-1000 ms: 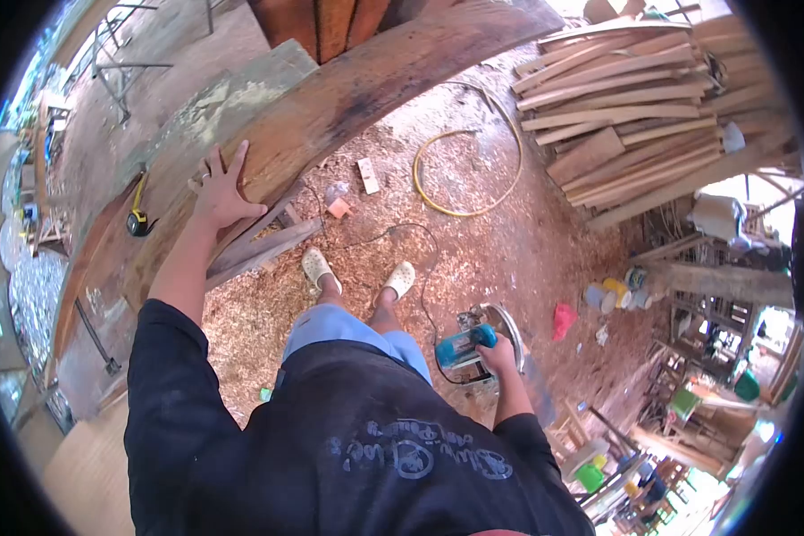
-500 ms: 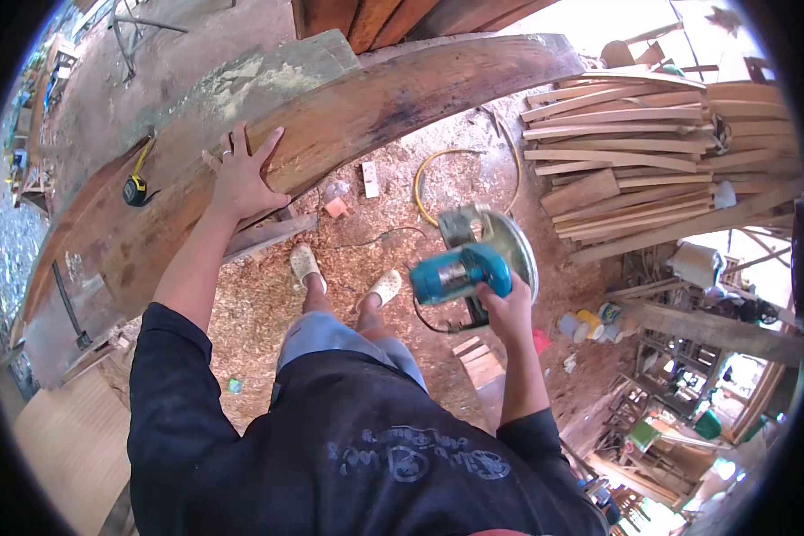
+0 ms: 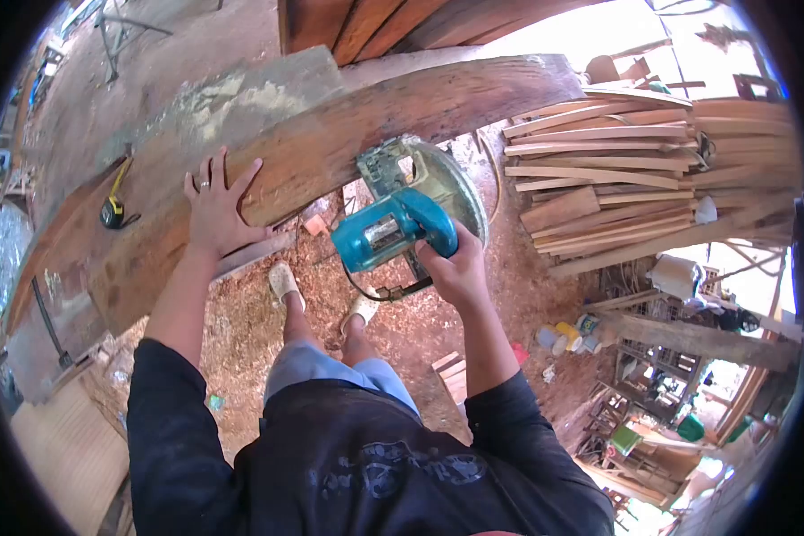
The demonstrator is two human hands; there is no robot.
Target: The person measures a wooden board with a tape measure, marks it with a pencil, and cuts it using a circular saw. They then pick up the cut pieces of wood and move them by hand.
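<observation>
My left hand (image 3: 216,207) lies with fingers spread on a long curved wooden plank (image 3: 304,147), pressing on nothing else. In my right hand (image 3: 456,268) is the rear handle of a teal circular saw (image 3: 380,234), the fingers wrapped round it. The saw's metal base touches or overlaps the plank's near edge; the exact contact cannot be made out. A yellow and black tape measure (image 3: 113,211) rests on the wood left of my left hand, its tape partly drawn out.
A stack of curved wooden strips (image 3: 598,170) stands at the right. Wood shavings cover the floor (image 3: 241,330) around my feet. Several paint cans (image 3: 567,336) stand at lower right. A hose (image 3: 493,179) lies behind the saw. Dark reddish boards (image 3: 366,27) are at the top.
My right hand has brought the saw left and up to the plank's edge. My left hand stays spread on the wood. The whole view has shifted slightly.
</observation>
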